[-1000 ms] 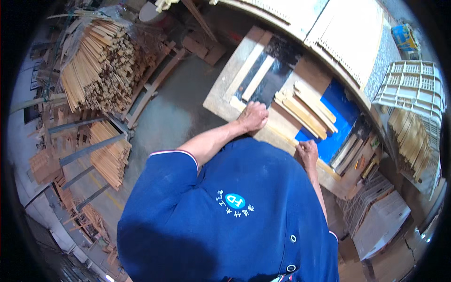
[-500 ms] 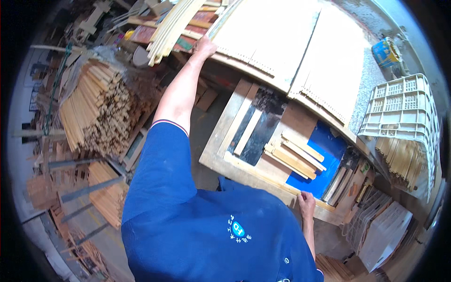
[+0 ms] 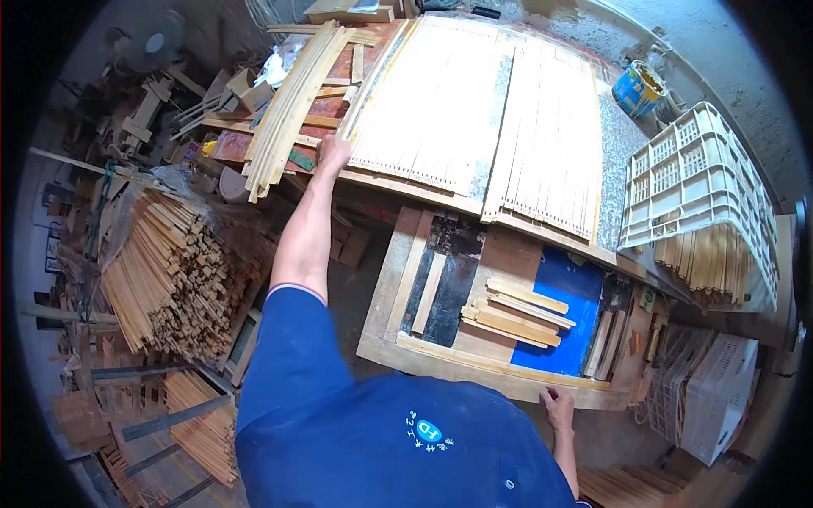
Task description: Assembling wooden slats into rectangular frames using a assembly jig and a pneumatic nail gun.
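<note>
My left hand (image 3: 333, 155) is closed at the near left corner of a bench, by the end of a long edge strip (image 3: 373, 87). What its fingers grip, if anything, is hidden. To its right lie two wide rows of pale wooden slats, a left row (image 3: 423, 102) and a right row (image 3: 550, 135), with a narrow gap between them. Left of the hand, a bundle of long thin wooden strips (image 3: 292, 110) overhangs the bench edge. My right hand (image 3: 559, 406) is loosely bent with nothing visible in it, beside the front edge of a lower wooden table (image 3: 483, 370).
Several short wood pieces (image 3: 517, 315) rest on the lower table near a blue panel (image 3: 550, 351). A white plastic crate (image 3: 703, 178) and a blue bucket (image 3: 637, 89) stand at right. Stacked wood sticks (image 3: 186, 271) fill the left side.
The view has shifted, showing more of the bench's far side. My right hand has come slightly away from the lower table's front edge. My left hand stays at the bench corner.
</note>
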A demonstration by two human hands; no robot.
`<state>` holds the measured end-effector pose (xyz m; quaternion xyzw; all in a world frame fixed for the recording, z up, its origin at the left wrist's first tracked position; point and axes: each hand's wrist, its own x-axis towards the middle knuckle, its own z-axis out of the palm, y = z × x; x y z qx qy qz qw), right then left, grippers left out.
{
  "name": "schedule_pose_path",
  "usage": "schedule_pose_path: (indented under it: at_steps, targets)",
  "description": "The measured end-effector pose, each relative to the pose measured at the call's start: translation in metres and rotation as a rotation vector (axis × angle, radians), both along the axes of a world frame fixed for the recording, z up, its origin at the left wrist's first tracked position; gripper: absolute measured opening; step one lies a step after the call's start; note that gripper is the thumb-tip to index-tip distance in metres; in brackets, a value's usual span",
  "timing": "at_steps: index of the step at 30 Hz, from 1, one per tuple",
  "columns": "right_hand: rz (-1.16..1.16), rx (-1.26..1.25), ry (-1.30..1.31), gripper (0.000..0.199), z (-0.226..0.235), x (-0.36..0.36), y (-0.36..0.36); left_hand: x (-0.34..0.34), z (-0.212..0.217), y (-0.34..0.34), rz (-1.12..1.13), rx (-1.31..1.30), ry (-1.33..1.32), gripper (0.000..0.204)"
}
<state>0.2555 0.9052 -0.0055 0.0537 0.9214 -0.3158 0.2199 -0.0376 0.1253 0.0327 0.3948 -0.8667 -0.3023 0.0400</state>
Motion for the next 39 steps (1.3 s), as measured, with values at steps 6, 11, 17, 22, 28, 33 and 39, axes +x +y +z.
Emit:
schedule_pose_path:
  at_steps: [6, 11, 17, 22, 28, 33, 39]
  targets:
    - [0.081, -0.131, 0.283, 0.021, 0.058, -0.056, -0.035, 0.123, -0.014, 0.076, -0.173, -0.237, 0.707, 0.034]
    - [0.535, -0.225, 0.841, 0.031, 0.192, -0.127, -0.112, 0.208, -0.008, 0.206, -0.1, 0.176, 0.701, 0.035]
    - [0.981, -0.078, 1.173, 0.048, 0.255, -0.146, -0.152, 0.258, -0.021, 0.325, -0.418, -0.008, 0.633, 0.033]
    - [1.01, 0.321, 0.76, 0.06, 0.176, -0.172, -0.091, 0.259, -0.022, 0.364, -0.693, -0.119, 0.462, 0.042]
    - [0.92, 0.135, 0.746, 0.04, 0.044, -0.216, -0.029, 0.22, -0.012, 0.404, -0.735, -0.39, 0.535, 0.051]
    - [0.836, 0.207, 0.768, 0.037, -0.03, -0.278, -0.051, 0.23, -0.04, 0.445, -0.897, -0.264, 0.263, 0.051]
    - [0.836, 0.256, 0.866, 0.03, -0.069, -0.313, -0.073, 0.241, -0.075, 0.461, -0.831, -0.411, 0.165, 0.038]
